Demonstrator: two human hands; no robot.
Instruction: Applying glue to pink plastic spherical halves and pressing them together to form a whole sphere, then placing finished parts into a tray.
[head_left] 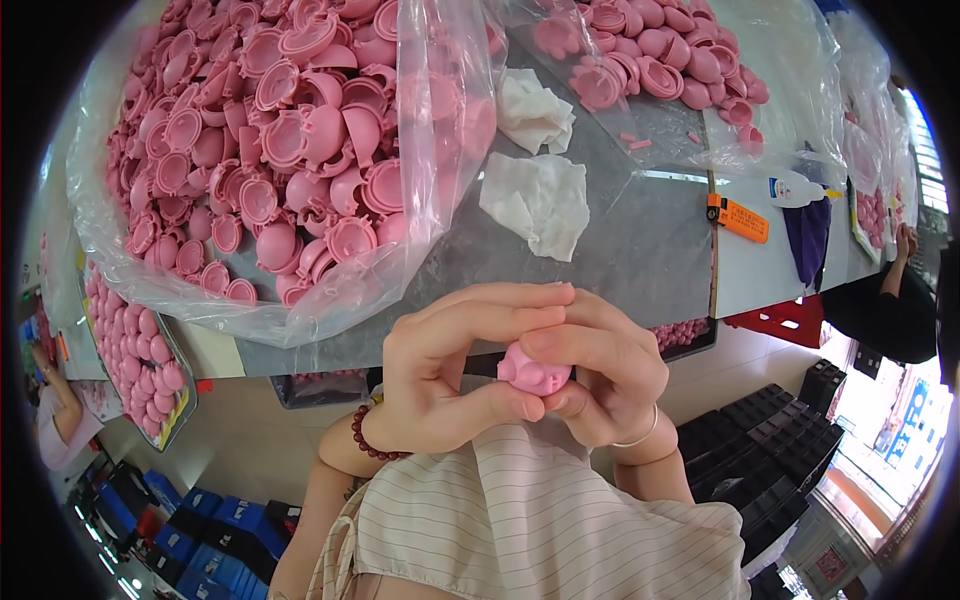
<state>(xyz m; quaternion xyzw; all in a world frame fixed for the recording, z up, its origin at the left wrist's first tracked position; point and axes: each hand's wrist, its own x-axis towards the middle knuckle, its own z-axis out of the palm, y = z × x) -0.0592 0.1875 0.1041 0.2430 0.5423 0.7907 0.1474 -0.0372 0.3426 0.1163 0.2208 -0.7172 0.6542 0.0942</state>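
Observation:
Close in front of my body, my left hand [435, 370] and my right hand [612, 365] meet around a small, rounded pink plastic piece [534, 371] with raised bumps. The thumbs and fingers of both hands press on it, so its far side is hidden. Beyond my left hand lies a clear plastic bag [385, 310], spread open under a big heap of pink half-shells [280, 140]. Two crumpled white tissues [540, 205] lie on the grey table [640, 230] past my fingertips.
More pink shells [670, 55] lie on plastic at the far right. Nearby are an orange handheld tool [738, 218], a white bottle [798, 189] and a purple cloth [808, 240]. A tray of pink pieces [135, 360] stands left. Black crates [760, 450] are stacked right. People sit at both sides.

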